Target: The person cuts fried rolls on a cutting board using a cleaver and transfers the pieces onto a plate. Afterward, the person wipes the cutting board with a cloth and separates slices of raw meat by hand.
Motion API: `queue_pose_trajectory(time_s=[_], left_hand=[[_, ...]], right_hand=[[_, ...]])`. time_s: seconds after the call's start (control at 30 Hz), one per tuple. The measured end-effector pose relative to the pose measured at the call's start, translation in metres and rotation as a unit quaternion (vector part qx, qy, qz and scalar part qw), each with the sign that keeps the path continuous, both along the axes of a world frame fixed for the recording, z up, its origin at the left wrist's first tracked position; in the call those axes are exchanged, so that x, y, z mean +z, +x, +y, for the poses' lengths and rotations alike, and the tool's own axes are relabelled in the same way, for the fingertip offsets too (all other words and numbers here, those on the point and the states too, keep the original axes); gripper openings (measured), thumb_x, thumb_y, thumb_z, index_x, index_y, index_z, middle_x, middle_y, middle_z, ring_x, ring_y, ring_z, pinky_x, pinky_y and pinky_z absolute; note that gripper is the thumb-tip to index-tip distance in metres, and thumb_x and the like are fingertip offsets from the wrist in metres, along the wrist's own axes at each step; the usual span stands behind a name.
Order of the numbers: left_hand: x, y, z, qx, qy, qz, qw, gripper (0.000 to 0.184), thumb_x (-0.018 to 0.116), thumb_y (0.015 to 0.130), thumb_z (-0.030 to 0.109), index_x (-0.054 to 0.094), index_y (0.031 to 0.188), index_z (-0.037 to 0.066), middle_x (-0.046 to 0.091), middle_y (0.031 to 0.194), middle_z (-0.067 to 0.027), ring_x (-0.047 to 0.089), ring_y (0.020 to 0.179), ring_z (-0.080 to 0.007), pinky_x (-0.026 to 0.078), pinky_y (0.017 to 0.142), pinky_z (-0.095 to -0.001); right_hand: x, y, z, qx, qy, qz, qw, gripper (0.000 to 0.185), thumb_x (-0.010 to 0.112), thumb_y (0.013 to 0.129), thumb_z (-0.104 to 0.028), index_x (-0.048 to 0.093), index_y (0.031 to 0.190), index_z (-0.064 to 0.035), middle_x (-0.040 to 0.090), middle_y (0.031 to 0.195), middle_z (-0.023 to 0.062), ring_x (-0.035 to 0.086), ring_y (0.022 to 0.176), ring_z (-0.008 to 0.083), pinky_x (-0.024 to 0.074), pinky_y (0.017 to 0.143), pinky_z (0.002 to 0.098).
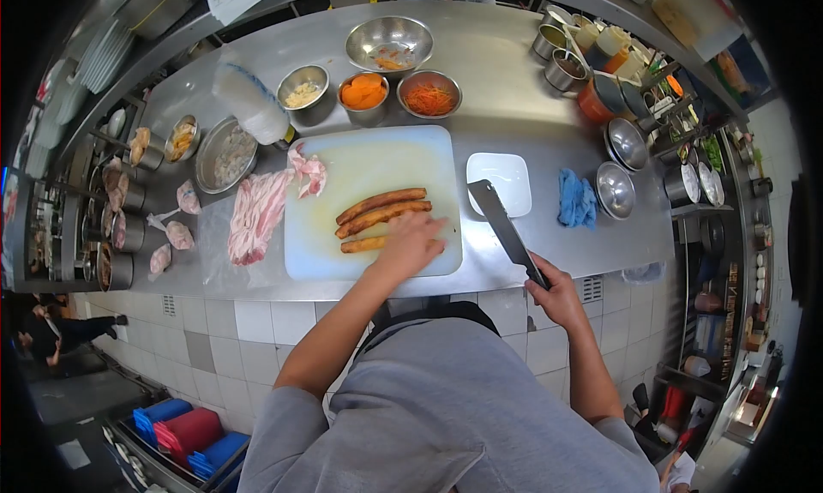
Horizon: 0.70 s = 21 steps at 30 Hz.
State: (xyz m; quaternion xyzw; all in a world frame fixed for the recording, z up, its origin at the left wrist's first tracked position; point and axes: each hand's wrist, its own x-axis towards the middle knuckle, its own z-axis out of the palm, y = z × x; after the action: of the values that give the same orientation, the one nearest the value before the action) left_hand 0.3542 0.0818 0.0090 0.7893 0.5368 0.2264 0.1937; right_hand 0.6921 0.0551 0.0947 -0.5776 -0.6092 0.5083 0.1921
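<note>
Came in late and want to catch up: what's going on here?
A person at a metal counter holds a knife in the right hand, blade slanting over a white dish and clear of the food on the cutting board. The left hand is over three long brown rolls lying side by side on that board; it is blurred, so I can't tell whether it touches them. Pale pink meat lies to the board's left, with some on it.

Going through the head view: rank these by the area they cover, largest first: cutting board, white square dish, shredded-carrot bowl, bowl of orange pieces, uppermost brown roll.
1. cutting board
2. white square dish
3. shredded-carrot bowl and bowl of orange pieces: too alike to rank
4. uppermost brown roll: long but thin
</note>
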Motion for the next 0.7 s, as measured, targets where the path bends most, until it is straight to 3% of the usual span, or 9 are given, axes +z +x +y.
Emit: queue_pose_trajectory(time_s=[0.07,0.27,0.5,0.57,0.67,0.7], left_hand=[[-0.015,-0.022,0.005,0.107,0.051,-0.043,0.992,0.023,0.072,0.091,0.025,0.079,0.107,0.011,0.067,0.110,-0.0090,0.057,0.113,-0.0303,0.043,0.090,-0.0471],[0.012,-0.036,0.005,0.118,0.029,0.106,0.987,0.011,0.072,0.084,0.014,0.079,0.092,0.009,0.066,0.103,-0.0075,0.058,0.106,-0.0317,0.045,0.089,-0.0461],[-0.002,0.047,-0.001,0.030,-0.010,0.211,0.977,0.024,0.071,0.087,0.026,0.078,0.105,0.012,0.068,0.108,-0.0063,0.057,0.111,-0.0284,0.045,0.093,-0.0463],[0.002,0.051,-0.006,-0.078,0.049,0.013,0.996,0.028,0.072,0.089,0.022,0.078,0.115,0.014,0.069,0.118,-0.0062,0.058,0.112,-0.0294,0.046,0.095,-0.0462],[-0.003,0.011,0.010,-0.040,0.080,-0.037,0.995,0.028,0.071,0.089,0.014,0.078,0.116,0.016,0.071,0.120,-0.0053,0.060,0.107,-0.0295,0.048,0.095,-0.0459],[-0.008,-0.011,0.017,0.020,0.105,-0.022,0.994,0.028,0.071,0.089,0.012,0.078,0.115,0.016,0.071,0.117,-0.0053,0.061,0.105,-0.0301,0.049,0.093,-0.0458]], right_hand=[[-0.003,0.005,-0.001,-0.009,-0.003,-0.003,1.000,0.062,0.069,0.094,-0.002,0.059,0.153,-0.0173,0.063,0.085,-0.0026,0.051,0.066,0.0056,0.0480,0.063,0.0248],[-0.009,0.001,-0.001,-0.013,-0.021,0.002,1.000,0.061,0.069,0.094,-0.003,0.059,0.153,-0.0169,0.059,0.083,-0.0037,0.051,0.067,0.0054,0.0476,0.062,0.0248],[-0.012,-0.008,0.006,0.000,-0.005,0.036,0.999,0.061,0.070,0.094,-0.003,0.059,0.152,-0.0154,0.059,0.083,-0.0040,0.051,0.066,0.0057,0.0476,0.062,0.0249],[-0.007,-0.007,0.008,-0.005,-0.006,0.043,0.999,0.061,0.070,0.094,-0.002,0.059,0.153,-0.0153,0.058,0.082,-0.0041,0.051,0.066,0.0057,0.0474,0.062,0.0249],[0.000,0.000,0.009,-0.002,-0.010,0.023,1.000,0.060,0.070,0.093,-0.001,0.060,0.151,-0.0152,0.059,0.083,-0.0048,0.051,0.066,0.0057,0.0477,0.062,0.0253],[0.002,0.004,0.012,-0.003,-0.010,0.025,1.000,0.060,0.070,0.093,-0.001,0.060,0.151,-0.0152,0.059,0.083,-0.0048,0.051,0.066,0.0057,0.0477,0.062,0.0253]])
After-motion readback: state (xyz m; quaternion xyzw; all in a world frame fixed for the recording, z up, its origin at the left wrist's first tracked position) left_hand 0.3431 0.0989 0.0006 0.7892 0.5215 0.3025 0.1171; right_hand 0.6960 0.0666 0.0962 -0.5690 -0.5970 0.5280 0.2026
